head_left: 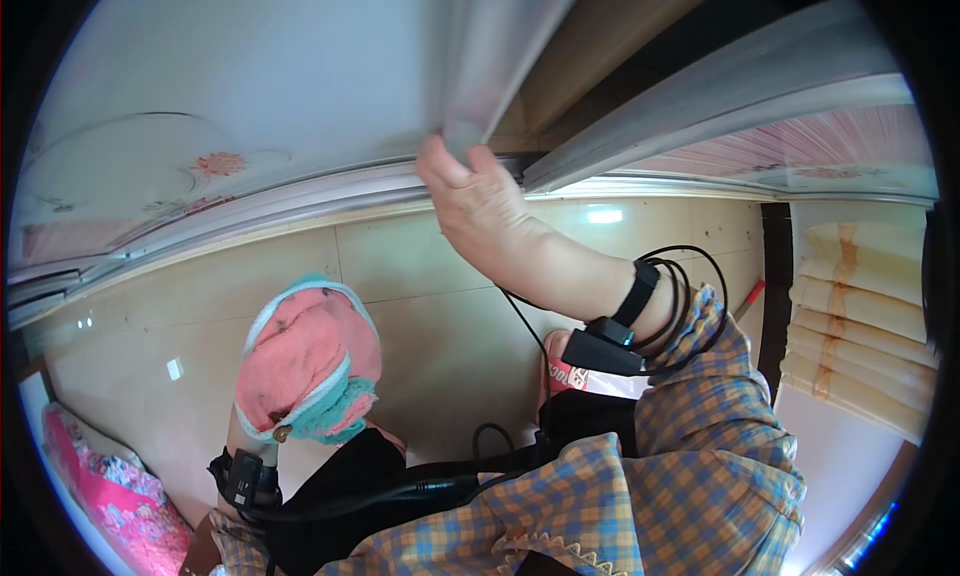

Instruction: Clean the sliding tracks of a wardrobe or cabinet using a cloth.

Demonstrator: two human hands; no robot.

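My right hand (480, 201) reaches up to the metal edge frame (485, 86) of a sliding wardrobe door. Its fingers curl round the lower part of that frame, which is slightly blurred. The pale door panel (250, 76) with a red flower print extends to the left. Low on the left, my left arm ends in a pink and teal cloth (310, 351) with a pale border. The cloth is bunched over my left hand and hides its fingers. It hangs over the floor, apart from the door.
To the right, a gap shows the dark wardrobe interior beside another door panel (820, 141). The door track (330, 191) crosses above the tiled floor (430, 336). Folded cream fabric (855, 316) is at right; a pink floral fabric (115, 486) lies lower left. Black cables (690, 256) loop round my right forearm.
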